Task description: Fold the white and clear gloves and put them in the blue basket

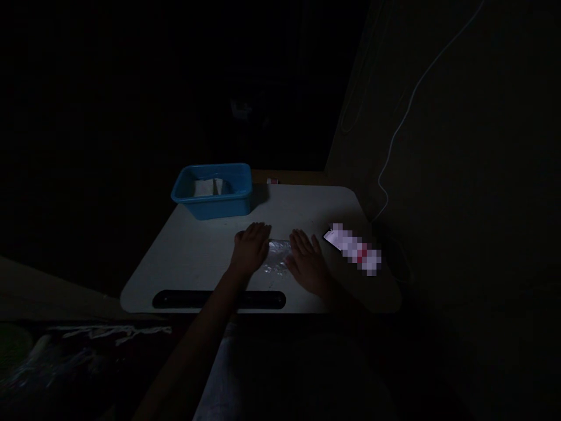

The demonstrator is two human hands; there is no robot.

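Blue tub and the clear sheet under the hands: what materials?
Blue tub: looks like moulded plastic, with a smooth, even colour, rolled rim and soft sheen. Clear sheet between left hand and right hand: probably thin plastic film or a bag, see-through, crinkled, with glints. The dim light leaves both uncertain.

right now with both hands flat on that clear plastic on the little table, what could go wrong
The room is very dark, so the clear plastic sheet between the left hand and right hand is hard to see and could crease or slip unnoticed. The phone-like object lies close to the right hand near the table edge; a sideways sweep might knock it off.
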